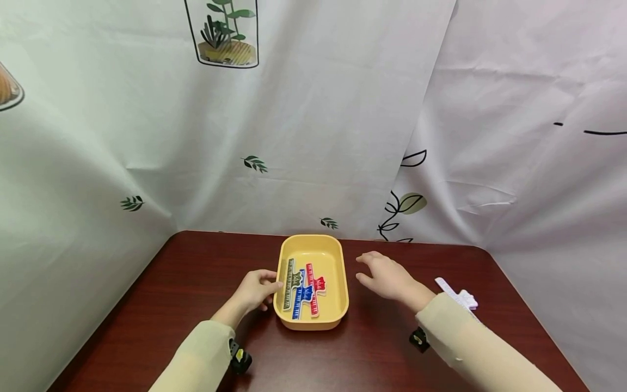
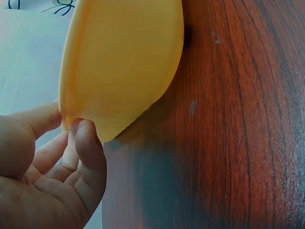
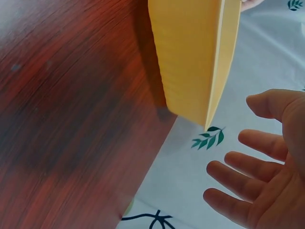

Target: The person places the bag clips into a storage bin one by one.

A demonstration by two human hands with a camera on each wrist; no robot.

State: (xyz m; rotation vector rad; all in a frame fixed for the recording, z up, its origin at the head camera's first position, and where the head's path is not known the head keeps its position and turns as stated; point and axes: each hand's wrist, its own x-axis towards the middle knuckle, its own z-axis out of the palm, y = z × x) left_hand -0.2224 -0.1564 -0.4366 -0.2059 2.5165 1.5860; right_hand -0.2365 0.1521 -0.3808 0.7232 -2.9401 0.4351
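Note:
A yellow rectangular tray (image 1: pixel 313 325) stands on the table. Inside it lie three flat music clips with piano-key strips: a dark green one (image 1: pixel 289 286), a blue one (image 1: pixel 296 305) and a red one (image 1: pixel 314 302); the blue one overlaps the red. My left hand (image 1: pixel 256 290) pinches the tray's left rim, thumb over the edge and fingers against the outer wall, as the left wrist view shows. My right hand (image 1: pixel 387 275) hovers to the right of the tray, apart from it, fingers spread and holding nothing (image 3: pixel 257 176).
A white clip (image 1: pixel 460 295) of similar shape lies at the right of the table, partly covered by the right sleeve. The dark red wooden table (image 1: pixel 206 261) ends at a pale printed curtain (image 1: pixel 313 163) behind and at both sides.

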